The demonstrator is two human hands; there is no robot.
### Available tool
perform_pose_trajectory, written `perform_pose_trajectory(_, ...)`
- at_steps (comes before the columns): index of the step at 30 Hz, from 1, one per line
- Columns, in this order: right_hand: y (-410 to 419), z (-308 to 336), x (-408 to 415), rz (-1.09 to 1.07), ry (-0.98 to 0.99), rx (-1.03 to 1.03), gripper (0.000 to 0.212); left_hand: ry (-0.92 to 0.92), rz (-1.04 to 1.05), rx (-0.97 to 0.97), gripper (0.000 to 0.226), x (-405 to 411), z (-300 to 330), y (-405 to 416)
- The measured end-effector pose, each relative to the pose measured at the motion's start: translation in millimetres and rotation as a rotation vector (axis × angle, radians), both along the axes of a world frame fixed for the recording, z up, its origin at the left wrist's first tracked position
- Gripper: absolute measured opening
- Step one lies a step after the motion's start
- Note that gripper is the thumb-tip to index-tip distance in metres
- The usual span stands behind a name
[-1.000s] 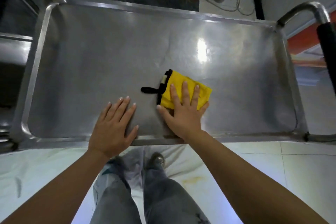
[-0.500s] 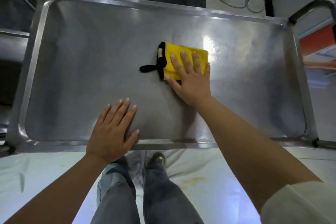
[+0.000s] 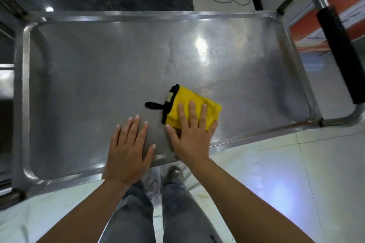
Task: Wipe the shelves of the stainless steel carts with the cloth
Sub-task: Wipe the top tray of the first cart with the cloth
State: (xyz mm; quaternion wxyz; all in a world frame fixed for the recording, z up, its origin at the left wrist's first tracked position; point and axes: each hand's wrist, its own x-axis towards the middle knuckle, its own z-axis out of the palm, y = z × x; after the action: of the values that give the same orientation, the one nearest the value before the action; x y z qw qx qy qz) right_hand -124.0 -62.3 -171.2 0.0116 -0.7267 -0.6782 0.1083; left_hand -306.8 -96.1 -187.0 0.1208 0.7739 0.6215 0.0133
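Flat under the right hand, the cloth runs crosswise, black loop pointing left.

The right hand has drawn the yellow cloth back toward the person. Half a second ago it pressed the cloth out near the middle of the cart shelf, arm stretched forward; now hand and cloth lie close to the shelf's near rim, much as they did a second ago. The cloth sits turned, its black loop pointing left, and it has come close beside the left hand.
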Motion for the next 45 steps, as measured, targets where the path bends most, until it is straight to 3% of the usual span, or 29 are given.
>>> perform_pose_trajectory(4, -32, 4, 33, 0.418, -0.062, 0.05, 0.062, -0.013, -0.002, 0.008, 0.064, -1, -1, 1)
perform_pose_trajectory(6, -34, 9, 75, 0.511, -0.108, 0.051, 0.061, -0.011, -0.003, 0.003, 0.064, -1, -1, 1)
perform_pose_trajectory(12, -33, 26, 155, 0.033, -0.157, -0.047, 0.074, -0.021, -0.006, -0.005, 0.064, 0, -3, 1)
perform_pose_trajectory(18, -26, 25, 135, -0.182, -0.151, -0.16, 0.092, 0.074, -0.021, -0.027, 0.073, 2, 1, 2)
perform_pose_trajectory(22, -49, 34, 122, 0.118, -0.13, -0.253, 0.097, 0.108, -0.033, -0.07, 0.077, 5, 6, 6)
perform_pose_trajectory(27, -63, 39, 124, 0.432, -0.117, -0.257, 0.078, 0.181, 0.002, -0.167, 0.089, 11, 21, 6)
perform_pose_trajectory(31, -39, 36, 140, 0.436, -0.171, -0.232, 0.084, 0.229, 0.08, -0.26, 0.091, 14, 28, -9)
perform_pose_trajectory(35, -32, 25, 140, 0.463, -0.183, -0.237, 0.09, 0.226, 0.107, -0.313, 0.113, 19, 36, -50)
perform_pose_trajectory(45, -57, 40, 158, 0.514, -0.064, -0.212, 0.067, 0.255, 0.149, -0.277, 0.086, 21, 42, -90)
